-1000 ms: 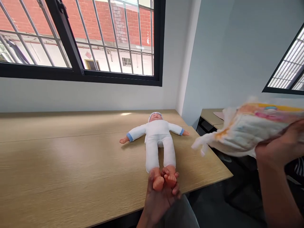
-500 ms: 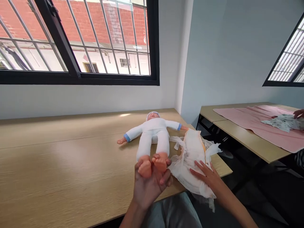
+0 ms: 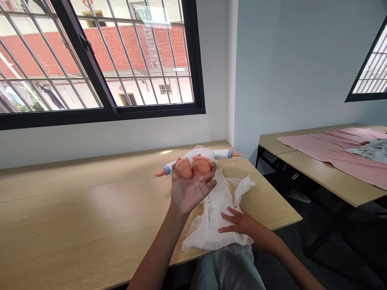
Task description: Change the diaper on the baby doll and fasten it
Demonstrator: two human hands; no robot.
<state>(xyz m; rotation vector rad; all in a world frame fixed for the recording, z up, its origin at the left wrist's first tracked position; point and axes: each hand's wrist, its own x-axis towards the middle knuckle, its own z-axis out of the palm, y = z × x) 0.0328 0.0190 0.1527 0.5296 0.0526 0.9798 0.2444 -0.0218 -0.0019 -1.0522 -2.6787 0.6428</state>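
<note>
A baby doll (image 3: 203, 153) in a white suit with blue cuffs lies on its back, arms spread, head toward the wall. My left hand (image 3: 190, 189) is closed around its ankles and holds both feet raised, soles facing me. The feet and my hand hide most of the legs. Unfolded on the table, a white diaper (image 3: 216, 213) with an orange-yellow edge line stretches from near the doll's bottom to the front edge. Flat on the diaper's near part rests my right hand (image 3: 238, 223), fingers spread.
The wooden table (image 3: 90, 217) ends at a corner to my right. Across a gap stands another table (image 3: 326, 173) with a pink cloth (image 3: 329, 151) and a patterned pale cloth (image 3: 371, 150) on it. A barred window (image 3: 145, 60) is in the wall ahead.
My left hand has lifted the doll's feet higher. My right hand has slid the diaper left, closer to and partly under the doll. The co-worker's hand at right has left the view.
</note>
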